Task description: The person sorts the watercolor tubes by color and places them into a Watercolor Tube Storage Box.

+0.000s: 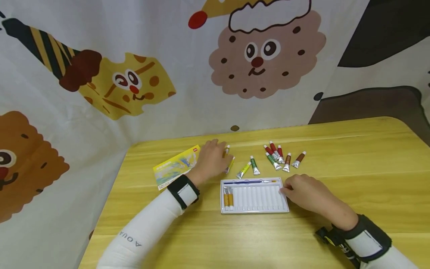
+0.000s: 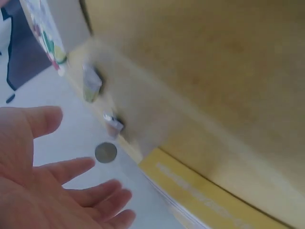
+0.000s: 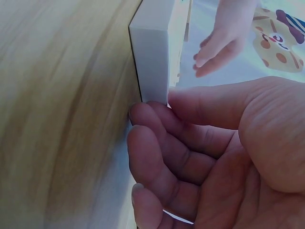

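My left hand (image 1: 212, 160) hovers with spread, relaxed fingers by two yellowish paint tubes, one (image 1: 226, 150) farther back and one (image 1: 230, 164) nearer. In the left wrist view its fingers hold nothing. A white plastic paint tray (image 1: 260, 200) lies in front, with two ochre tubes (image 1: 228, 200) in its leftmost slots and a blue-handled paintbrush (image 1: 250, 182) in the top groove. My right hand (image 1: 307, 192) pinches the tray's right end between thumb and index finger; the right wrist view shows the grip at the tray's corner (image 3: 151, 62).
A yellow paint box (image 1: 176, 166) lies left, partly behind my left hand. Past the tray are a bright yellow tube (image 1: 243, 170) and a green tube (image 1: 255, 165). Several red, green and brown tubes (image 1: 275, 153) cluster at the right. A printed curtain (image 1: 174, 123) hangs behind the table.
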### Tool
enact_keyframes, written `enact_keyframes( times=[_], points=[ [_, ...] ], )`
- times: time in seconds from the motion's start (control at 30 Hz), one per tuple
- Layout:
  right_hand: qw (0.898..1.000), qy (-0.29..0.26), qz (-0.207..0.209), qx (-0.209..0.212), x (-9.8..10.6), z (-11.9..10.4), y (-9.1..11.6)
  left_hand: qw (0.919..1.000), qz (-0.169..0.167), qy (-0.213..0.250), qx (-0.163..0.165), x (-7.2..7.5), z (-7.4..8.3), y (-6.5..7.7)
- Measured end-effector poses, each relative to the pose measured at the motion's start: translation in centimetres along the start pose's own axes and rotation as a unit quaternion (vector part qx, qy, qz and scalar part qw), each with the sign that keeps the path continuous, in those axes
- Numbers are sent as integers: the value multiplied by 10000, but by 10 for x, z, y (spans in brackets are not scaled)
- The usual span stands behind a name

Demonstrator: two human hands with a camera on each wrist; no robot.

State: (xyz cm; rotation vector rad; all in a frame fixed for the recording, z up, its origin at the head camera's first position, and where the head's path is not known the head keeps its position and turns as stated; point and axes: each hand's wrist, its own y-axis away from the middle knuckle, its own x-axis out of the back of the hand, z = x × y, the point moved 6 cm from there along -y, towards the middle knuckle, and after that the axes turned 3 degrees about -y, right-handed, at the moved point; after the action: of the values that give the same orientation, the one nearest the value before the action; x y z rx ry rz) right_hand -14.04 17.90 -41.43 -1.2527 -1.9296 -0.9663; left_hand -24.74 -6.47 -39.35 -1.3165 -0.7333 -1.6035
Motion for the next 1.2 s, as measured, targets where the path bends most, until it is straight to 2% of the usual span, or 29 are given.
enact_keyframes(
  times=[0.23, 0.4, 0.63, 0.83, 0.97, 1.07, 1.2],
  points=[
    [10000, 9, -43, -41, 0, -1, -1, 9980, -338, -93, 522, -1, -3, -14],
    [9999, 16, -68, -73, 1, -1, -1, 9960, -528, -177, 692, -6, -2, -21],
    [10000, 7, -60, -39, 1, -1, -1, 9956, -692, -198, 597, -12, 1, -29],
    [10000, -11, -70, -36, 1, -1, 1, 9944, -940, -76, 487, -13, 3, -30],
    [10000, 10, -66, -30, 1, -2, 1, 9962, -775, 43, 400, -11, 0, -29],
    [10000, 29, -49, -15, 1, -2, 1, 9982, -472, 224, 302, -7, -3, -25],
    [10000, 31, -36, 1, 1, -2, 0, 9981, 46, 612, 33, 8, 0, -15]
  ],
)
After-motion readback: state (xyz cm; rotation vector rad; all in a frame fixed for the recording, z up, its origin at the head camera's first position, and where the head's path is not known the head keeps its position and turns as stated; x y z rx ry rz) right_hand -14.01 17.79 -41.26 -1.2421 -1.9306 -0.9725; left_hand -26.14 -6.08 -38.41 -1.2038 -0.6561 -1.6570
